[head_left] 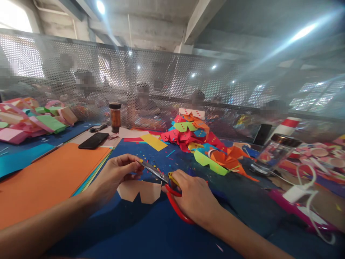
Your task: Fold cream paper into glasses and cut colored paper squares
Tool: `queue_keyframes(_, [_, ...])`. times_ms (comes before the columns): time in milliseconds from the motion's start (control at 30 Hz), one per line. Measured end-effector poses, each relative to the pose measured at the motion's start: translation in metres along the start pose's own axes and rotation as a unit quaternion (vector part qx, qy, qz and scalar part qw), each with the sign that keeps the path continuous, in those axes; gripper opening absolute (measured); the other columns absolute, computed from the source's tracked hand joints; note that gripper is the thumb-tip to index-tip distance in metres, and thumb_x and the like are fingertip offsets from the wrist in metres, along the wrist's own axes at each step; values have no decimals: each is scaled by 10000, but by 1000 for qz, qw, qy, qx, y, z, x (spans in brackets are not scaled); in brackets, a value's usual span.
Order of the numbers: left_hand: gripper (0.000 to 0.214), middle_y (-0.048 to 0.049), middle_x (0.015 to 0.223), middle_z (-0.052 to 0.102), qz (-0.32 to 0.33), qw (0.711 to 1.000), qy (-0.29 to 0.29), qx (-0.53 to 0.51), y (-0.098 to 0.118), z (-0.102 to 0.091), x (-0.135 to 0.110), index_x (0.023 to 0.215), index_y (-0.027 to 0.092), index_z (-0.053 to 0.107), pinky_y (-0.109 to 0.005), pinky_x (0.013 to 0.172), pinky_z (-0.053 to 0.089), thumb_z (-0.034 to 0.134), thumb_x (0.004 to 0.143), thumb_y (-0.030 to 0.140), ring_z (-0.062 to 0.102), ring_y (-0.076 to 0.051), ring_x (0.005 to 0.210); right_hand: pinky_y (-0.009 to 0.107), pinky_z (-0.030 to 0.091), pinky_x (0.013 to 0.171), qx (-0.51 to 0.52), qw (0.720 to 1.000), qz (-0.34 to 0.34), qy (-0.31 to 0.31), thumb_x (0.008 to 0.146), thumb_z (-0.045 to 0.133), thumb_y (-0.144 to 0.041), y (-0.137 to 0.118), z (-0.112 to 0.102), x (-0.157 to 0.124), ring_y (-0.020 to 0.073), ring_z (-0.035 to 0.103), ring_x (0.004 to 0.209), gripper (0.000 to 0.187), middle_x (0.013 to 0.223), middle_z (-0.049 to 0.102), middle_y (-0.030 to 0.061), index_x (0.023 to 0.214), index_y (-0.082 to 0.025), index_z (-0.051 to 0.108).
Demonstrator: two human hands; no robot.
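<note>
My right hand (198, 198) is closed around red-handled scissors (156, 173), their blades pointing up and left. A yellow piece (172, 177) shows by its index finger; I cannot tell what it belongs to. At the blade tips, the thumb and fingers of my left hand (118, 174) pinch a small yellow bit of paper (141, 160). Below the blades lies a pale peach paper eye mask (138, 190) with a notch in its lower edge. Tiny coloured paper scraps (151, 162) are scattered behind the scissors.
Orange paper sheets (54, 180) lie left, with a black phone (93, 140) and brown jar (115, 118) beyond. Bright paper masks (188, 135) are heaped ahead. A clear bottle (272, 154) and white cable (309, 208) are right. A perforated metal screen (161, 72) stands behind.
</note>
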State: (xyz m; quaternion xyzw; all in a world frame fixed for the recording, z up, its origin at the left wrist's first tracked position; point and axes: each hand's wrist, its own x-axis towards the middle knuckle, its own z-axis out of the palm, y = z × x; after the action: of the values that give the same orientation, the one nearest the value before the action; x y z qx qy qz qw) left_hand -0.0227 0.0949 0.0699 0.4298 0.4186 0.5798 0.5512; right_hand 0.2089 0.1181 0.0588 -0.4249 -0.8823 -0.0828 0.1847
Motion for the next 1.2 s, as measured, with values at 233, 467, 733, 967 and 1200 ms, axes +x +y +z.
queue_keyframes(233, [192, -1, 633, 657, -10, 1000, 4, 4, 0, -2, 1, 703, 152, 685, -232, 608, 496, 812, 624, 272, 597, -116, 591, 304, 203, 518, -6, 1000, 7, -7, 848, 533, -351, 0, 0, 0, 158, 565, 566, 160, 721, 624, -4, 774, -209, 533])
queue_keyframes(467, [196, 3, 635, 653, -11, 1000, 5, 5, 1, -1, 2, 698, 149, 686, -216, 601, 489, 816, 622, 275, 592, -107, 589, 306, 181, 516, -12, 1000, 10, -5, 850, 537, -360, -1, -2, 0, 163, 570, 565, 172, 677, 618, -4, 762, -212, 530])
queue_keyframes(733, [182, -8, 655, 661, -21, 1000, 7, 5, 0, -3, 2, 694, 147, 690, -234, 616, 501, 813, 634, 268, 601, -118, 604, 314, 193, 527, -17, 1000, 14, 0, 835, 509, -326, 0, 0, 1, 173, 587, 567, 138, 703, 645, 6, 779, -207, 551])
queue_keyframes(967, [221, -5, 657, 661, -24, 1000, 1, 5, -1, -4, 2, 687, 143, 685, -209, 625, 511, 833, 626, 295, 613, -112, 621, 319, 196, 535, -21, 1000, 20, 1, 828, 519, -341, 0, 0, 1, 188, 609, 581, 150, 740, 668, 13, 783, -206, 567])
queue_keyframes(1200, [218, -3, 675, 671, -27, 1000, -10, -4, -1, -5, 2, 700, 145, 688, -196, 636, 515, 833, 646, 299, 622, -103, 629, 315, 197, 533, -22, 1000, 16, 14, 819, 490, -325, 0, -1, 2, 188, 613, 586, 147, 734, 669, 12, 778, -205, 566])
